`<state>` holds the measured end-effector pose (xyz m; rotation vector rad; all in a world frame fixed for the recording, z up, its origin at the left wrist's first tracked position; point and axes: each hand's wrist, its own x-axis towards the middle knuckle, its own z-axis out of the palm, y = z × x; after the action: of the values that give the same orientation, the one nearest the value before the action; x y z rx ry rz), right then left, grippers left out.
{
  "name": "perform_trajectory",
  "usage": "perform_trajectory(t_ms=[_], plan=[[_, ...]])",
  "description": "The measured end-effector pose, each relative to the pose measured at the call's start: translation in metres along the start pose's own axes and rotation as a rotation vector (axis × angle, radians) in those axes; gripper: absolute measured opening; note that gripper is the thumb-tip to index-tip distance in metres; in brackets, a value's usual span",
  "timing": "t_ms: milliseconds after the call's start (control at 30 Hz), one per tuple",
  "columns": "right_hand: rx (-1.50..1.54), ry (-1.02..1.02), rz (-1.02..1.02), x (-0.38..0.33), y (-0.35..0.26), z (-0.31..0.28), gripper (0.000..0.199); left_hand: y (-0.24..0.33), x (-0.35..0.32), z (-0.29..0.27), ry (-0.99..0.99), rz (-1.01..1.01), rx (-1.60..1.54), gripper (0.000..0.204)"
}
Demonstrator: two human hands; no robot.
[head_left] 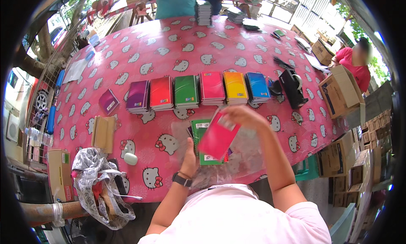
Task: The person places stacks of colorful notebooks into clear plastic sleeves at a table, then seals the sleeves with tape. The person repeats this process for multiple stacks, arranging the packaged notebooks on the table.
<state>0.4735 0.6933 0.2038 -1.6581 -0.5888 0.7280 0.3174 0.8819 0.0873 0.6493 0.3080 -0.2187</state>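
My right hand (245, 117) grips a pink notebook (218, 136) by its upper end. The notebook is tilted over a green spiral notebook (198, 130) and hides much of it. My left hand (190, 159) is closed on the left edge of the green notebook, with other notebook edges showing below it; some of its fingers are hidden. Beyond my hands stands a row of notebook stacks: purple (137, 94), red (161, 92), green (185, 90), pink (211, 87), yellow (235, 87) and blue (257, 86). Clear plastic (249, 153) lies around the held notebooks.
A black tape dispenser (292, 89) stands right of the row. A purple notebook (109, 102), brown cardboard (102, 134), a pale green case (130, 159) and a cloth bag (95, 176) are at left. Cardboard boxes (340, 92) and a person (355, 62) are at right; another person (176, 3) stands beyond.
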Motion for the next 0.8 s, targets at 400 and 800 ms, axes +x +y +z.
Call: perform_trajectory(t_ms=[400, 800], plan=[[-1.014, 0.827, -0.193, 0.031, 0.047, -0.033, 0.040, 0.002, -0.003, 0.002, 0.061, -0.069, 0.116, 0.038], [-0.861, 0.967, 0.351, 0.060, 0.033, -0.079, 0.062, -0.001, -0.002, 0.016, 0.067, 0.040, 0.237, 0.039]])
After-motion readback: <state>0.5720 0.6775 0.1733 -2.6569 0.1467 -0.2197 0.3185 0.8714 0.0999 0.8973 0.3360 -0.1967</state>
